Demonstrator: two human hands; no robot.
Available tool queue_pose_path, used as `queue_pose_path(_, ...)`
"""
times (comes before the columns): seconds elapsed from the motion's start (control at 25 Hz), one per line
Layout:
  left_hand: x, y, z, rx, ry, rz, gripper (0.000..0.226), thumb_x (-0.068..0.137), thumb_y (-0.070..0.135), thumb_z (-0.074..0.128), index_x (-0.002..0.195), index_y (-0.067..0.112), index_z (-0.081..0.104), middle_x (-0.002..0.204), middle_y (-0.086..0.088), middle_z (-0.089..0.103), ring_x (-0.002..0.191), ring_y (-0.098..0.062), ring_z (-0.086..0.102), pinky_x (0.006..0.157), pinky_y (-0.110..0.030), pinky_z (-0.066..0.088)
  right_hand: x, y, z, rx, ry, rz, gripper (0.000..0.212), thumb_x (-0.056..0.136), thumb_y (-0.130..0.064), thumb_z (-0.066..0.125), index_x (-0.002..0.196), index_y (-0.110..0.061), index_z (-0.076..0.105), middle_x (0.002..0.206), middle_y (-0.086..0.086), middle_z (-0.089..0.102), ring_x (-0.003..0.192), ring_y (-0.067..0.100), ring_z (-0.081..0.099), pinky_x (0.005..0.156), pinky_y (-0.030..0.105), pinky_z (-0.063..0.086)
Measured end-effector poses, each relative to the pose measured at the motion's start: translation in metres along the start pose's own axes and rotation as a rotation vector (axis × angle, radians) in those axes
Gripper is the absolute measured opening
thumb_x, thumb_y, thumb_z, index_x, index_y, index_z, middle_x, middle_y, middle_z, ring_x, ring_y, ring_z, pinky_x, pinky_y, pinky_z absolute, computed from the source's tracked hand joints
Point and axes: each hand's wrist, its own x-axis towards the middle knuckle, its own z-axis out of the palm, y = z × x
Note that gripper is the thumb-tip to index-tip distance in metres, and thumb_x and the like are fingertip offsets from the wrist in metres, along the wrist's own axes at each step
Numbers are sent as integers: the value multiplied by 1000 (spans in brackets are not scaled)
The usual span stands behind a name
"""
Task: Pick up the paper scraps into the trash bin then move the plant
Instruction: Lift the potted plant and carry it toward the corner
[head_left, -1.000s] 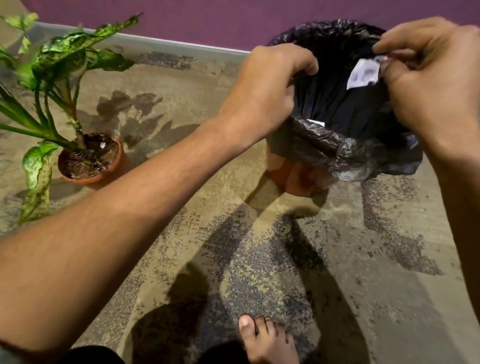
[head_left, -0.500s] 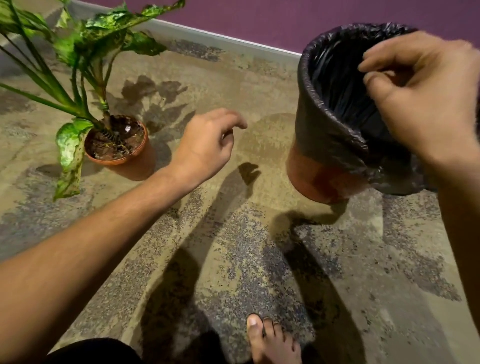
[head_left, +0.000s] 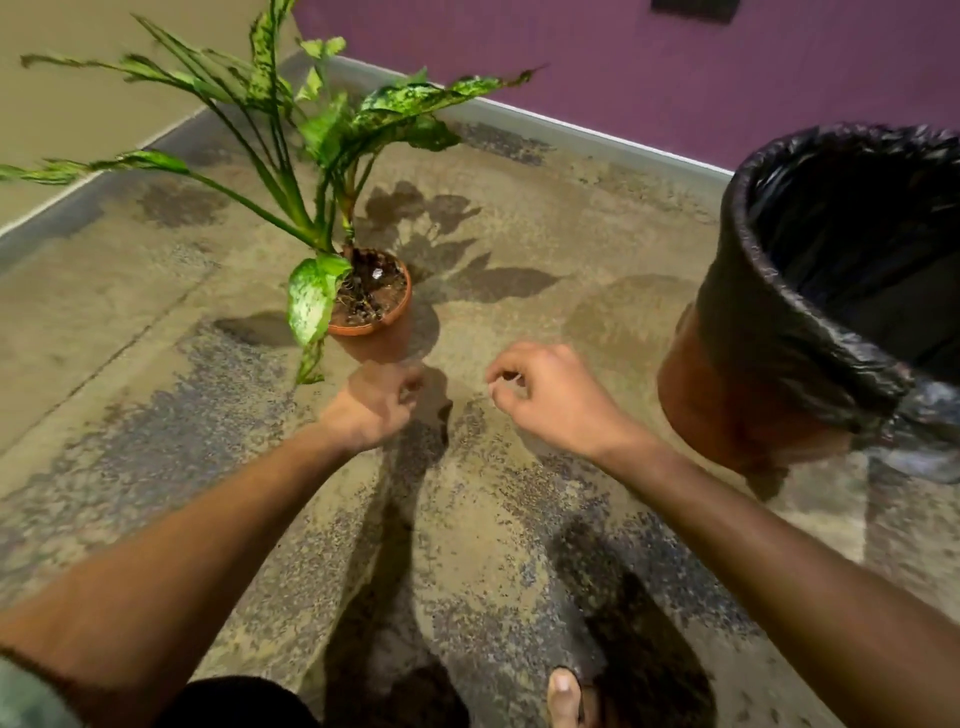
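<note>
A potted plant (head_left: 371, 306) with long spotted green leaves stands in a terracotta pot on the floor, left of centre. The trash bin (head_left: 769, 332), terracotta-coloured with a black liner folded over its rim, stands at the right. My left hand (head_left: 371, 402) hovers just in front of the pot with its fingers loosely curled and nothing in it. My right hand (head_left: 545, 397) hangs between pot and bin, fingers curled, also empty. No paper scraps show on the floor.
The mottled tan floor (head_left: 467, 519) meets a purple wall (head_left: 623, 78) at the back and a beige wall (head_left: 78, 104) at the left. My bare foot (head_left: 566, 699) is at the bottom edge. Leaves spread wide above the pot.
My left hand left the bin rim and my right hand let a paper scrap drop into the bin. Both hands then came down toward the plant pot, and my view swung left.
</note>
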Motion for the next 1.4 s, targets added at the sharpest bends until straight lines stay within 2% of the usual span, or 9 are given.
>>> queue_pose_path(0.16,-14,-37,-17,-17,-42,-316,35,87,24,60,121,16,62,122,-7,65,113,-26,59,94,-28,46,24,1,35,-32,-91,-9,26,95,-23,61,118,-13,68,121,4,70,109,16,65,100,30,49)
queue_pose_path(0.36,-24,-60,-29,-301,191,-504,40,81,25,71,114,5,62,115,-14,66,105,-29,61,88,-30,47,54,8,52,-5,-161,58,40,93,-32,62,129,-12,61,124,4,67,112,19,62,101,36,49)
queue_pose_path(0.52,-24,-63,-40,-485,262,-456,66,79,32,76,134,8,50,130,-10,60,118,-25,56,104,-36,45,80,15,56,139,-217,123,56,89,-43,66,136,-15,54,117,-2,62,110,17,59,98,38,48)
queue_pose_path(0.6,-21,-64,-45,-554,289,-417,78,75,33,80,140,10,44,138,-7,54,124,-24,52,107,-41,43,94,19,55,227,-241,148,72,83,-48,71,142,-16,46,124,-1,57,111,14,55,99,34,46)
queue_pose_path(0.72,-18,-70,-49,-643,331,-412,89,69,30,84,143,11,38,143,-5,48,129,-23,47,110,-42,40,119,20,57,343,-251,191,84,80,-49,74,147,-13,39,128,1,52,115,16,53,103,38,45)
queue_pose_path(0.92,-16,-80,-47,-618,330,-401,97,66,34,83,146,14,33,145,-3,46,130,-22,45,111,-37,38,156,15,74,475,-217,283,73,92,-59,53,149,-16,36,139,2,52,117,15,54,100,33,43)
queue_pose_path(1.12,-10,-74,-31,-688,262,-425,105,65,32,86,149,15,26,148,-5,43,131,-24,44,111,-42,39,187,3,89,582,-167,242,50,105,-45,34,138,-11,51,138,4,55,132,22,48,117,41,32)
queue_pose_path(1.24,-4,-68,-24,-793,243,-398,110,64,29,88,150,14,21,144,-6,46,126,-25,49,109,-43,41,190,-4,97,692,-139,288,52,106,-44,29,144,-14,45,148,5,49,137,19,43,119,43,28)
queue_pose_path(1.4,2,-62,-21,-904,226,-314,85,63,14,87,134,17,41,118,4,63,110,-16,59,105,-40,46,182,-17,96,790,-106,464,65,101,-59,23,143,-16,48,145,4,53,133,21,48,98,36,41)
